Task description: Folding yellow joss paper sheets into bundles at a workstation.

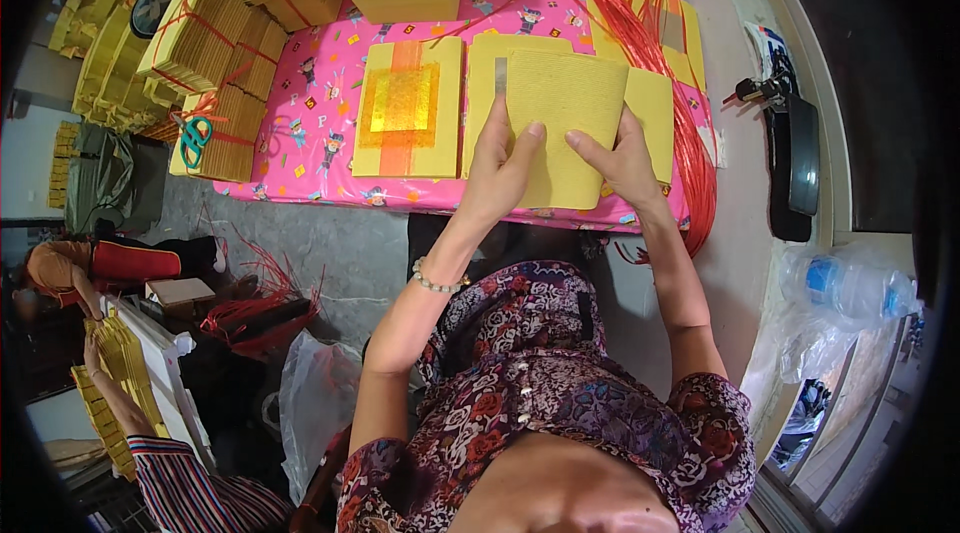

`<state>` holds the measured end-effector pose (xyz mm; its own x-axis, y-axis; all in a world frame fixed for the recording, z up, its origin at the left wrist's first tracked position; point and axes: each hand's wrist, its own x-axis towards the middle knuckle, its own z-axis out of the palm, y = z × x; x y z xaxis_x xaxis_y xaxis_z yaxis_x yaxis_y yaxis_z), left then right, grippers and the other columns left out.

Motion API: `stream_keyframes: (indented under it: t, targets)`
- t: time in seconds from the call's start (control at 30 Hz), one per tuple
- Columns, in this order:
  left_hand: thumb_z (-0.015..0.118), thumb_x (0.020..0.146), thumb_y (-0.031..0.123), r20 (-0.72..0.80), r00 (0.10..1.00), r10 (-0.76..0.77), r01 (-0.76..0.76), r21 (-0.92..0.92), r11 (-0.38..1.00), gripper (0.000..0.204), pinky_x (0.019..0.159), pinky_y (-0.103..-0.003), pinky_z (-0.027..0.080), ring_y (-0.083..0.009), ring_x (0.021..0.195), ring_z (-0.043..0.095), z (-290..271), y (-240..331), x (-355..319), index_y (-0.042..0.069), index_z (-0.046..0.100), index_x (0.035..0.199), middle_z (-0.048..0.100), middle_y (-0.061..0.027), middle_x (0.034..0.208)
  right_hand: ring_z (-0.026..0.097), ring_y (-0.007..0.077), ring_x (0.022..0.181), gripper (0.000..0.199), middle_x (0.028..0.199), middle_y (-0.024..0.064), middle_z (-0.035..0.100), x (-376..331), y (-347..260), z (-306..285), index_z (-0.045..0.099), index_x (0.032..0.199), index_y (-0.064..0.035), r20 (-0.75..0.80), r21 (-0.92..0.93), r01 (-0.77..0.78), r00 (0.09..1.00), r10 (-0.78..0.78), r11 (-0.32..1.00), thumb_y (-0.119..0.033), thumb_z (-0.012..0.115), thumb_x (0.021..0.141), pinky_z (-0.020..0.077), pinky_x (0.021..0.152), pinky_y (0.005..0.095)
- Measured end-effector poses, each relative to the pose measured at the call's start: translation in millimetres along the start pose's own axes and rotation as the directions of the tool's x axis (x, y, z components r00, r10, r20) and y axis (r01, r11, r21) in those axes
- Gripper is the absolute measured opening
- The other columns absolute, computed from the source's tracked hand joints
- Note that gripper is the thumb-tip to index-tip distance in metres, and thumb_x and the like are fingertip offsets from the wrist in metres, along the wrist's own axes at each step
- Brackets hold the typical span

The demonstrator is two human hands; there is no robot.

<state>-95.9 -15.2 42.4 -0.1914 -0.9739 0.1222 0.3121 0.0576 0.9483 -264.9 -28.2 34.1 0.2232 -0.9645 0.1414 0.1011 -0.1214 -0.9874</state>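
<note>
Over the near edge of the table I hold a sheaf of yellow paper (568,93), slightly curved and tilted toward me. My left hand (498,161) grips its left side, thumb on the front face. My right hand (625,158) grips the right side in the same way. Behind the sheaf, more yellow paper (652,118) lies on the table, partly hidden. To the left of my hands sits a flat yellow stack with an orange band and a shiny gold square (402,111) on top.
The table has a pink patterned cover (310,148). Tall paper bundles (205,43) tied with red string stand at its left and back. Green-handled scissors (195,143) rest against one bundle. Loose red strings (660,43) hang over the right side. Other people (190,473) handle yellow paper at lower left.
</note>
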Motion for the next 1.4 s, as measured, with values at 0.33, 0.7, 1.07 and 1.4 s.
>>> stream_keyframes:
  t: [0.33,0.7,1.07,1.4]
  targets:
    - [0.044,0.096,0.009,0.021,0.998,0.065,-0.066,0.041,0.997,0.042,0.097,-0.029,0.037,-0.0152,0.117,0.045,4,4,-4,-0.002,0.032,0.134,0.048,-0.0114,0.127,0.055,0.0140,0.102,0.050,0.112,0.0091,0.056,-7,-12,5,0.041,0.124,0.0023,-0.046,-0.025,0.016,0.999,-0.017,1.000,-0.004,0.066,0.081,0.0462,0.088,0.0290]
    - [0.044,0.096,0.010,0.011,0.999,0.052,-0.052,0.070,0.996,0.041,0.096,-0.029,0.038,-0.0155,0.116,0.047,1,3,-3,-0.002,0.033,0.134,0.049,-0.0122,0.126,0.056,0.0139,0.100,0.049,0.111,0.0087,0.058,-6,-14,7,0.043,0.124,0.0021,-0.053,-0.034,0.032,0.998,-0.034,0.999,-0.005,0.065,0.082,0.0464,0.087,0.0283]
    - [0.043,0.097,0.011,-0.012,0.948,-0.319,0.316,-0.112,0.942,0.036,0.093,-0.030,0.041,-0.0157,0.109,0.052,-12,-5,13,-0.002,0.039,0.130,0.054,-0.0114,0.121,0.058,0.0124,0.097,0.039,0.109,0.0093,0.060,8,-8,7,0.047,0.123,0.0031,-0.101,0.018,-0.227,0.969,0.227,0.974,-0.017,0.057,0.091,0.0470,0.083,0.0267]
    - [0.045,0.096,0.014,-0.022,0.968,-0.249,0.246,-0.103,0.964,0.035,0.092,-0.029,0.042,-0.0151,0.110,0.053,-12,-12,10,0.000,0.041,0.128,0.054,-0.0093,0.121,0.059,0.0088,0.092,0.036,0.106,0.0070,0.062,10,0,-2,0.050,0.121,0.0013,-0.075,0.026,-0.262,0.962,0.263,0.965,-0.021,0.054,0.093,0.0478,0.079,0.0245]
